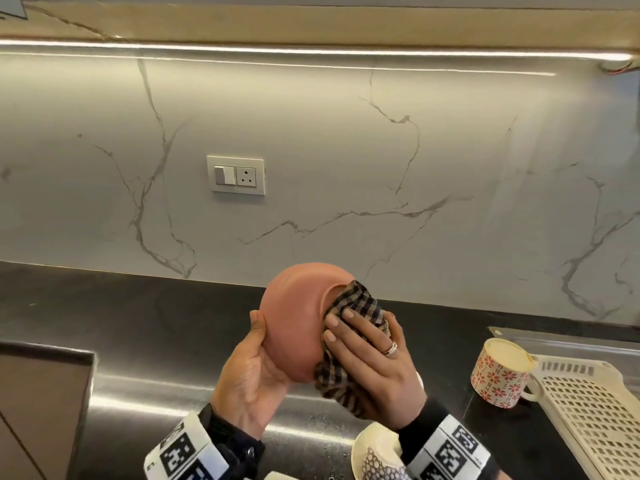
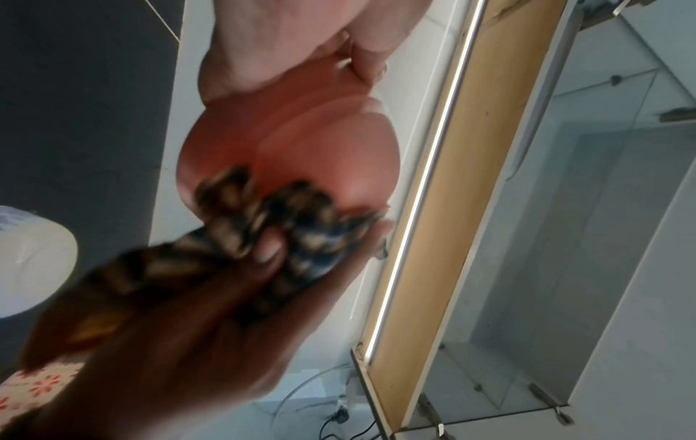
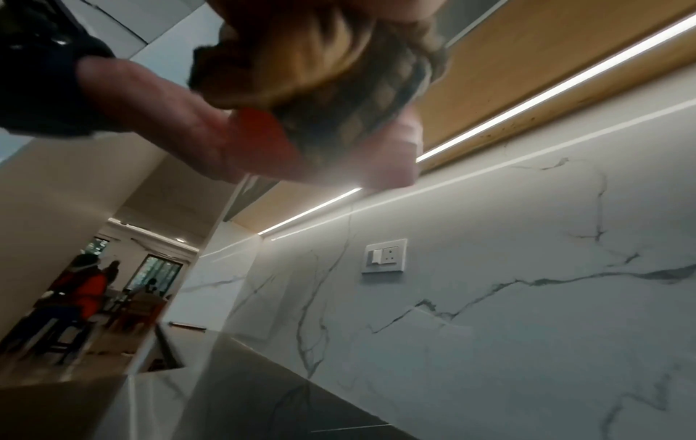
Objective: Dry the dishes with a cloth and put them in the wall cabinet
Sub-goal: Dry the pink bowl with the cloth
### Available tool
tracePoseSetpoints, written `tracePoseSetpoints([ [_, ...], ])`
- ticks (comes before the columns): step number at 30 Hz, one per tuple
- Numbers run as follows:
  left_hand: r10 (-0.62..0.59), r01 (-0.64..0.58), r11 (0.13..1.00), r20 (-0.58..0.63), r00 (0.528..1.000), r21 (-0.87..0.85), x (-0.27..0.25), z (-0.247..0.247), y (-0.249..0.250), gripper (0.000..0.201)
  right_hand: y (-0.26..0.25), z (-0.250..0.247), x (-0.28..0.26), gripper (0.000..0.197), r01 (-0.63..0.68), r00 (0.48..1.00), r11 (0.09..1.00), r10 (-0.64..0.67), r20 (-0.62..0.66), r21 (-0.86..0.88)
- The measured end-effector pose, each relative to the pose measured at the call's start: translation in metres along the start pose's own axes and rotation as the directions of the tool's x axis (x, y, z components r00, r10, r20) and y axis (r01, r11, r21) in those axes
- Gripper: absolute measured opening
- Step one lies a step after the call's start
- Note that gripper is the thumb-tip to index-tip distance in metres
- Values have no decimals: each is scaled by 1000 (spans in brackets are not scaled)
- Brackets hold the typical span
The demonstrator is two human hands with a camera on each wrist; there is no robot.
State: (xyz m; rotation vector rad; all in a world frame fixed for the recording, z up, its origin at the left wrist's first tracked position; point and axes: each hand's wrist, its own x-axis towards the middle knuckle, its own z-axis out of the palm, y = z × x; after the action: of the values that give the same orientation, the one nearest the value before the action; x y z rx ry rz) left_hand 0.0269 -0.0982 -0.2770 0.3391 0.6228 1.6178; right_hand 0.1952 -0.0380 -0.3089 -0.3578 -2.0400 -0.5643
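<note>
A terracotta bowl [image 1: 294, 323] is held up above the black counter [image 1: 138, 323], tilted with its base toward me. My left hand [image 1: 258, 351] grips its left rim, thumb on the outside, the fingers hidden behind it. My right hand [image 1: 363, 344] holds a bunched brown-and-black checked cloth [image 1: 360, 303] and presses it against the bowl's base and right side. The left wrist view shows the bowl [image 2: 301, 154] with the cloth [image 2: 263, 220], blurred, against it. In the right wrist view the cloth [image 3: 339, 74] fills the top.
A red-flowered mug [image 1: 498, 375] stands beside a cream drying rack [image 1: 588, 410] at the right. Another patterned cup [image 1: 377, 455] sits at the bottom, below my right wrist. A switch and socket [image 1: 236, 174] are on the marble wall. The wall cabinet's wooden underside [image 1: 311, 26] runs overhead.
</note>
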Motion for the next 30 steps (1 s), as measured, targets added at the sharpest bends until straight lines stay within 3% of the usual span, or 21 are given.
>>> tracePoseSetpoints([
  [2, 4, -4, 1000, -5, 1000, -6, 1, 4, 7, 35, 9, 0, -9, 35, -14, 1000, 999, 13, 8, 46],
  [4, -15, 14, 1000, -47, 999, -22, 2, 5, 13, 31, 11, 5, -19, 39, -282, 958, 931, 287, 13, 233],
  [5, -26, 24, 999, -65, 998, -33, 4, 4, 15, 30, 9, 7, -25, 42, -480, 860, 785, 510, 33, 391],
  [6, -32, 28, 999, -69, 997, -46, 5, 3, 17, 30, 6, 8, -27, 42, -619, 704, 556, 706, 79, 554],
  [7, -33, 30, 998, -64, 997, -59, 6, 2, 18, 30, 2, 8, -28, 41, -664, 520, 289, 841, 149, 690],
  [9, -50, 46, 996, -48, 998, -81, 7, -1, 18, 30, 1, 12, -29, 56, -522, 187, -243, 903, 387, 817],
  [10, -67, 63, 995, -41, 997, -81, 7, -3, 16, 30, 1, 15, -29, 67, -404, 105, -463, 833, 543, 789],
  [11, -82, 79, 994, -34, 996, -74, 8, -5, 13, 32, 0, 17, -26, 73, -299, 88, -641, 719, 689, 707],
  [12, -94, 92, 994, -32, 995, -64, 9, -7, 8, 34, -2, 16, -19, 74, -233, 141, -768, 580, 802, 596],
  [13, -104, 102, 993, -33, 994, -51, 11, -10, 3, 35, -6, 15, -12, 71, -198, 249, -838, 459, 853, 509],
  [14, -111, 109, 993, -37, 993, -37, 13, -13, 0, 37, -3, 17, -14, 68, -191, 298, -816, 482, 824, 546],
  [15, -115, 114, 993, -48, 992, -21, 15, -17, -4, 37, 3, 15, -21, 73, -183, 278, -773, 552, 786, 608],
  [16, -114, 114, 993, -61, 992, -11, 17, -21, -7, 37, 6, 12, -18, 79, -192, 321, -766, 542, 777, 614],
  [18, -110, 111, 994, -89, 990, 0, 20, -29, -11, 34, -4, 9, -2, 81, -240, 426, -756, 482, 766, 609],
  [19, -106, 108, 994, -106, 989, 11, 20, -31, -12, 34, -10, 9, 6, 80, -242, 480, -807, 383, 789, 539],
  [21, -110, 115, 993, -131, 985, 30, 23, -37, -15, 34, -15, 4, 9, 75, -338, 421, -787, 364, 831, 516],
  [25, -158, 210, 959, -255, 954, 190, 24, -42, -17, 49, -19, 4, 15, 73, -409, 447, -666, 450, 773, 624],
  [26, -134, 219, 939, -305, 943, 265, 27, -46, -17, 58, -18, 5, 16, 70, -434, 423, -613, 508, 750, 660],
  [27, -76, 190, 922, -323, 943, 337, 28, -50, -16, 65, -16, 7, 15, 68, -484, 402, -515, 588, 702, 708],
  [28, -7, 135, 906, -304, 953, 402, 27, -51, -14, 70, -15, 7, 15, 65, -553, 412, -377, 652, 637, 743],
  [30, 61, 28, 868, -163, 985, 496, 20, -48, -9, 82, -15, 7, 14, 53, -707, 510, -5, 688, 515, 707],
])
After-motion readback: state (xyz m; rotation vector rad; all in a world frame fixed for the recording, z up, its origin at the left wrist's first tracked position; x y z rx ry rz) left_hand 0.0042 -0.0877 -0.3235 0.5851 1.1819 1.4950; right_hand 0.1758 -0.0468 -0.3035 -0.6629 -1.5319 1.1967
